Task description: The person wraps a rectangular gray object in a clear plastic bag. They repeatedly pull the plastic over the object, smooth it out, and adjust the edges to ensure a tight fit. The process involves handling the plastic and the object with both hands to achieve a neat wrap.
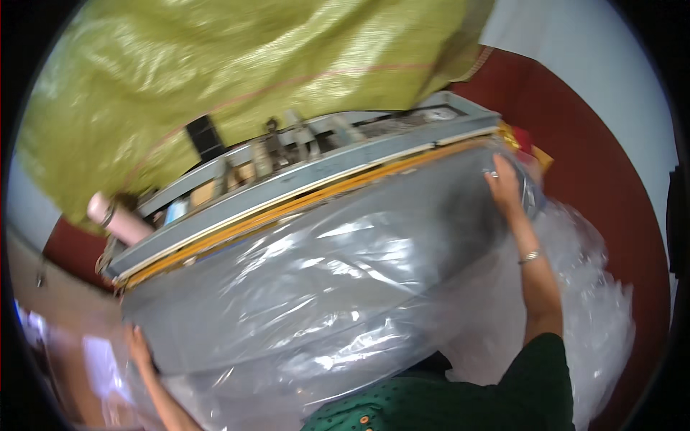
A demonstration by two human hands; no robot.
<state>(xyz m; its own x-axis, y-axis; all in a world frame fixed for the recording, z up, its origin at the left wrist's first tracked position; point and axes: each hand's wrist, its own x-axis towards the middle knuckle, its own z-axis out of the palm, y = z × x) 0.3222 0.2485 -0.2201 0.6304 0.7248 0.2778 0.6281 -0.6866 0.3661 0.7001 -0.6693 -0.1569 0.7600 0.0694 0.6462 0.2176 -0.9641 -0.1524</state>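
- The right hand (505,188) lies flat on the far right corner of a large clear plastic bag (323,280), with its fingers (497,164) spread narrow and pressed onto the film rather than curled around it; a thin bracelet (530,256) sits on the wrist behind them.
- The left hand (136,346) rests on the near left corner of the same bag, fingers laid against the film's edge; whether they pinch the film or only press on it cannot be told.
- The clear plastic bag stretches between the two sets of fingers, glossy and wrinkled, covering a broad grey surface (172,323) underneath.
- Just beyond the right fingers, the bag's far edge meets a long grey sealing machine (302,179) with a yellow-orange strip (287,208) running along its front, slanting from low on the left to high on the right.
- Beyond the machine, well past both hands, a big yellow-green woven sack (237,72) fills the upper view.
- Past the left fingers, at the machine's left end, a pale pink roll (118,220) lies tilted.
- To the right of the right fingers, loose crumpled clear film (596,302) is heaped over a dark red floor (589,144).
- Nearest the viewer, behind both hands, a dark green dotted sleeve (503,395) shows.
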